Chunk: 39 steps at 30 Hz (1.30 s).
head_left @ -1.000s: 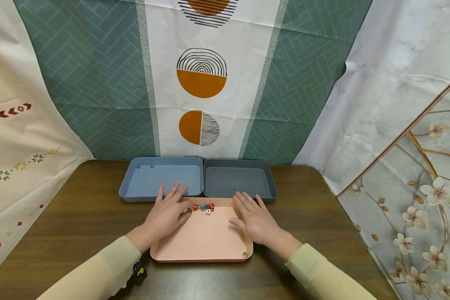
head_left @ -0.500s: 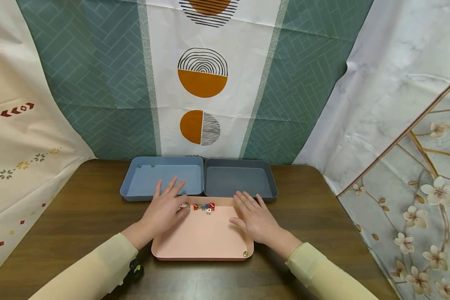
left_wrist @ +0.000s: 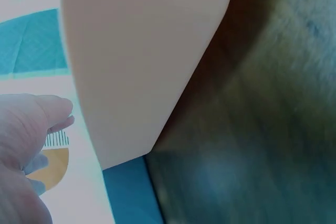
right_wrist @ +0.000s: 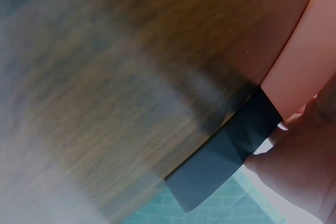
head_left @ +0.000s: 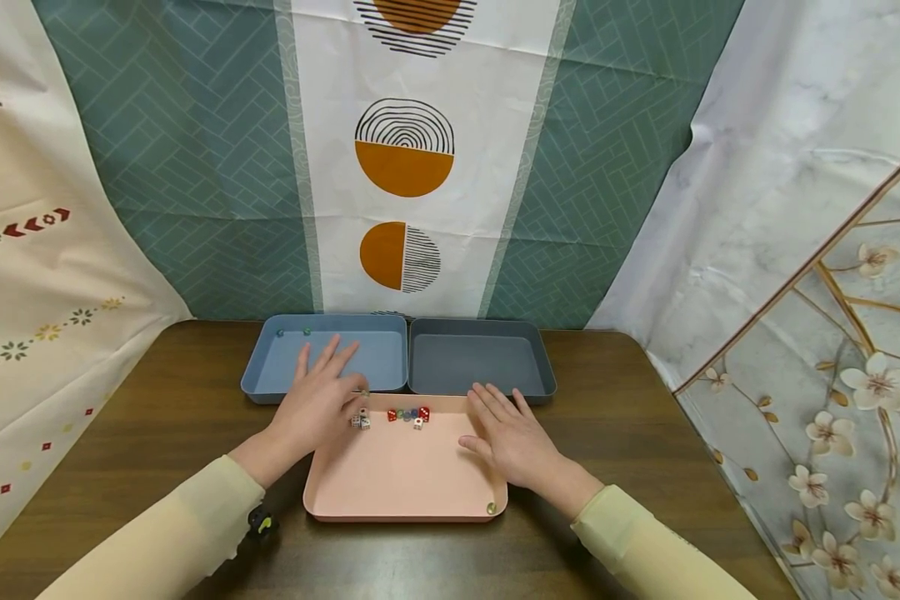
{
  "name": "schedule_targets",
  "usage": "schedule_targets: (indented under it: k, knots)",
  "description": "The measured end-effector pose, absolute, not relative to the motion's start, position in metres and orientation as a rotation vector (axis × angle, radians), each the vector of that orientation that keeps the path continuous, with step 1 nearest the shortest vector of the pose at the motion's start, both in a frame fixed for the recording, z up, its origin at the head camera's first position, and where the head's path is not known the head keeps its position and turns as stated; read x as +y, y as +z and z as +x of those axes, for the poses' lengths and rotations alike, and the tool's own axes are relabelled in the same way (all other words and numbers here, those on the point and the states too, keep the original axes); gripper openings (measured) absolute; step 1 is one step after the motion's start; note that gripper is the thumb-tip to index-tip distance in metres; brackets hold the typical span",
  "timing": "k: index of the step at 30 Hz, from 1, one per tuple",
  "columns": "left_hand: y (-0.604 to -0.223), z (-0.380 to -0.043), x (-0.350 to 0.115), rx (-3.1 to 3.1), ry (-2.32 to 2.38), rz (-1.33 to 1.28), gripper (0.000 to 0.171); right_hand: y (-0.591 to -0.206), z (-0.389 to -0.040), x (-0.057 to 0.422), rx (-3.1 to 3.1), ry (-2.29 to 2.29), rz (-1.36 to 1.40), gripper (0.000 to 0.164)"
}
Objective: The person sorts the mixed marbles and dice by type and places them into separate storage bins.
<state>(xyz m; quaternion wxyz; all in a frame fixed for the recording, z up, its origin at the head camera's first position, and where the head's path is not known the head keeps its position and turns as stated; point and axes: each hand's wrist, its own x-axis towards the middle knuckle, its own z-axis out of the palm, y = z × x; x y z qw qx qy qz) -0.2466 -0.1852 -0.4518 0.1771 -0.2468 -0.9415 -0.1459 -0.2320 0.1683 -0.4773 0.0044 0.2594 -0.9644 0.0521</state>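
My left hand point(head_left: 315, 410) pinches a small green marble point(head_left: 364, 392) between thumb and index finger, over the far left corner of the pink tray point(head_left: 405, 483). Its other fingers spread above the blue tray point(head_left: 360, 342), where two green marbles point(head_left: 306, 332) lie at the back left. Several white dice point(head_left: 362, 421) sit just below my left thumb. Near the pink tray's far wall, red dice point(head_left: 424, 413) and blue and green marbles point(head_left: 407, 415) form a row, with a white die point(head_left: 417, 423) in front. My right hand point(head_left: 513, 442) rests, fingers extended, on the tray's right rim.
A dark grey tray point(head_left: 480, 358) adjoins the blue one, behind the pink tray. One yellowish-green marble point(head_left: 491, 507) lies in the pink tray's near right corner. All trays stand on a brown wooden table point(head_left: 607, 400), with fabric hanging behind and at both sides.
My left hand has moved left and away from me with the green marble, uncovering the white dice. The right hand has stayed at the tray's right rim.
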Motion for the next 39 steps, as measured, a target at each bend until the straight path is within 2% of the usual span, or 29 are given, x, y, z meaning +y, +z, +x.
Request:
schedule_targets:
  k: [39]
  knots:
    - [-0.421, -0.285, -0.217, -2.683, -0.264, -0.552, 0.014, -0.484, -0.234, 0.174, -2.955, 0.259, 0.866, 0.085]
